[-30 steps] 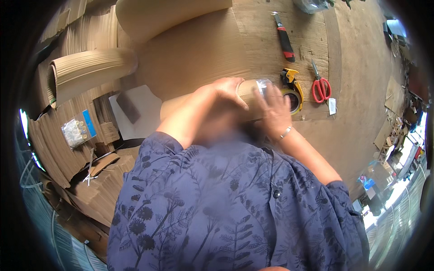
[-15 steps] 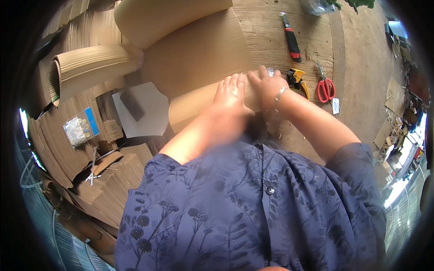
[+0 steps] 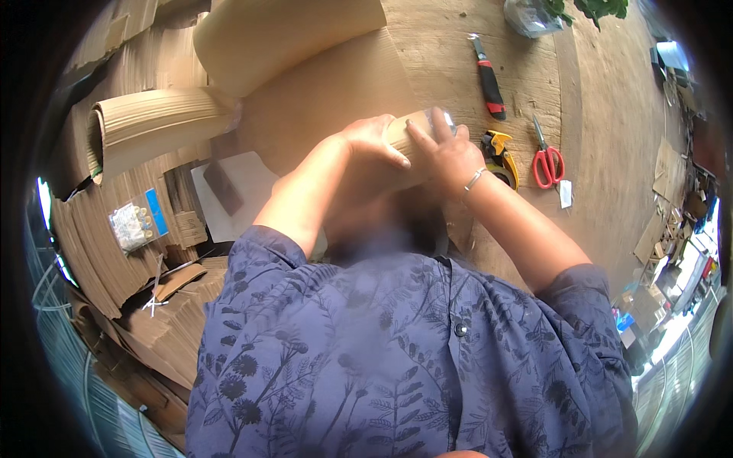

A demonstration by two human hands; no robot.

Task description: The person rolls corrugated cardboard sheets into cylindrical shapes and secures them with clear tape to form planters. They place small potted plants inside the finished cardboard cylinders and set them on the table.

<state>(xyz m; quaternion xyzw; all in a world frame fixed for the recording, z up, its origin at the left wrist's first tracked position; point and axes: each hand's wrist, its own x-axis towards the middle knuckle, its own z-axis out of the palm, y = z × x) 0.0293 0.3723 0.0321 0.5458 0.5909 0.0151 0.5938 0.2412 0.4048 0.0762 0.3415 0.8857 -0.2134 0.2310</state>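
A brown corrugated cardboard sheet [image 3: 328, 91] lies on the wooden table, its far part curling up and back over itself. Its near edge is bent into a cardboard roll [image 3: 403, 136] under my hands. My left hand [image 3: 372, 141] grips this roll from the left, fingers over the far side and thumb on the near side. At the roll's right end, my right hand [image 3: 449, 156], with a bracelet at the wrist, presses and grips with its fingers partly spread. The roll's lower part is blurred and partly hidden by my forearm.
Right of my hands lie a utility knife [image 3: 491, 88], a yellow-and-black tool [image 3: 500, 159] and red-handled scissors [image 3: 546, 160]. Stacked cardboard [image 3: 95, 248], a rolled cardboard piece [image 3: 164, 122] and a small clear packet [image 3: 131, 227] are at left. A clear container [image 3: 532, 17] with leaves stands at the far right.
My left hand has gone from lying flat on the roll to gripping round it. The rolled part has moved slightly away from me, and my right hand's fingers have shifted on its end.
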